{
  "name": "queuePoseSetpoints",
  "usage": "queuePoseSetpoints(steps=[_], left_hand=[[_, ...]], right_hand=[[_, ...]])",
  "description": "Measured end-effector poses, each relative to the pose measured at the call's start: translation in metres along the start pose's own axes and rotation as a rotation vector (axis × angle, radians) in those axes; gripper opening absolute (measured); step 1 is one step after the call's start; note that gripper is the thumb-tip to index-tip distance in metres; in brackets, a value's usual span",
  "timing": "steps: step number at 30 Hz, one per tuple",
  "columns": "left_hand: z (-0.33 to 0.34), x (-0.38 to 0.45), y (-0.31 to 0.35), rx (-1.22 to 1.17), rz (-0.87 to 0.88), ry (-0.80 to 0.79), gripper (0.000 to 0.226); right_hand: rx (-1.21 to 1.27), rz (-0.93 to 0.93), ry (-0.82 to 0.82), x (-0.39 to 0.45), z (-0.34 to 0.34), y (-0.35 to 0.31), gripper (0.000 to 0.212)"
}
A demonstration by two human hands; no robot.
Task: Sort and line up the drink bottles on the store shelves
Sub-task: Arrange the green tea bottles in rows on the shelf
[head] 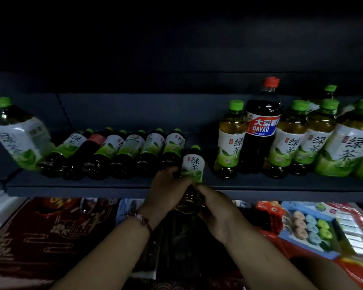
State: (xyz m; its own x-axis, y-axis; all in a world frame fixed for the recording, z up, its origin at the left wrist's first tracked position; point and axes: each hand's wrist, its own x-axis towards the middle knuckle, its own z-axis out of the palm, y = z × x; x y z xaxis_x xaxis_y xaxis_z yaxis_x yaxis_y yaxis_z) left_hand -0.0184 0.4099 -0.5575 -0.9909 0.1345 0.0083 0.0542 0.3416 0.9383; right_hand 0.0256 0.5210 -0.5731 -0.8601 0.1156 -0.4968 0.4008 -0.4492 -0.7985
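A small green-tea bottle [192,164] with a green cap and white label stands at the front edge of the dark shelf [92,186]. My left hand [168,189] grips its lower left side and my right hand [216,208] grips its base from the right. To its left runs a row of several small green-tea bottles [132,151], with one red-labelled bottle [92,147] among them. Right of it stand larger green-tea bottles [231,139] and a tall dark Dayao cola bottle [260,126] with a red cap.
A big green-tea bottle [19,135] leans at the far left of the shelf. More large green-tea bottles [348,141] crowd the right end. Below the shelf lie red packaged goods [50,231] and a blue tray of coloured items [310,227].
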Motion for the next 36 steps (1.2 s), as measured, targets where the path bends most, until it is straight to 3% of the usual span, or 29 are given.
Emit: queuePoseSetpoints(steps=[4,7,12,15,19,24,28,30,33,36], left_hand=[[-0.010,0.002,0.011,-0.104,-0.149,-0.181,0.017],[-0.016,0.004,0.021,-0.045,-0.036,-0.243,0.013],[-0.017,0.019,0.033,0.108,0.326,-0.075,0.033],[-0.006,0.025,0.023,0.189,0.374,0.011,0.035],[0.008,0.037,0.008,0.274,0.350,0.111,0.039],[0.020,0.054,0.014,0.482,0.408,0.203,0.033],[0.022,0.056,0.018,0.596,0.444,0.198,0.039],[0.013,0.048,0.017,0.732,0.507,0.211,0.047],[-0.018,0.035,0.000,0.928,0.601,0.192,0.062],[-0.055,0.029,-0.025,1.085,0.664,0.191,0.065]], right_hand=[[-0.156,-0.080,-0.070,-0.015,-0.013,0.005,0.024],[-0.196,-0.239,-0.092,-0.021,-0.023,0.001,0.028],[-0.472,-0.728,-0.008,-0.008,-0.017,-0.021,0.041],[-0.698,-0.896,0.179,0.020,-0.013,-0.018,0.051],[-0.737,-0.888,0.265,0.041,-0.006,-0.006,0.067],[-0.699,-0.856,0.129,0.031,-0.007,-0.006,0.080],[-0.802,-0.822,0.118,0.025,-0.014,-0.015,0.069],[-0.914,-0.846,0.139,0.019,-0.016,-0.018,0.060],[-1.189,-0.940,0.185,0.008,-0.012,-0.017,0.064],[-1.396,-0.988,0.090,0.006,0.010,-0.016,0.066]])
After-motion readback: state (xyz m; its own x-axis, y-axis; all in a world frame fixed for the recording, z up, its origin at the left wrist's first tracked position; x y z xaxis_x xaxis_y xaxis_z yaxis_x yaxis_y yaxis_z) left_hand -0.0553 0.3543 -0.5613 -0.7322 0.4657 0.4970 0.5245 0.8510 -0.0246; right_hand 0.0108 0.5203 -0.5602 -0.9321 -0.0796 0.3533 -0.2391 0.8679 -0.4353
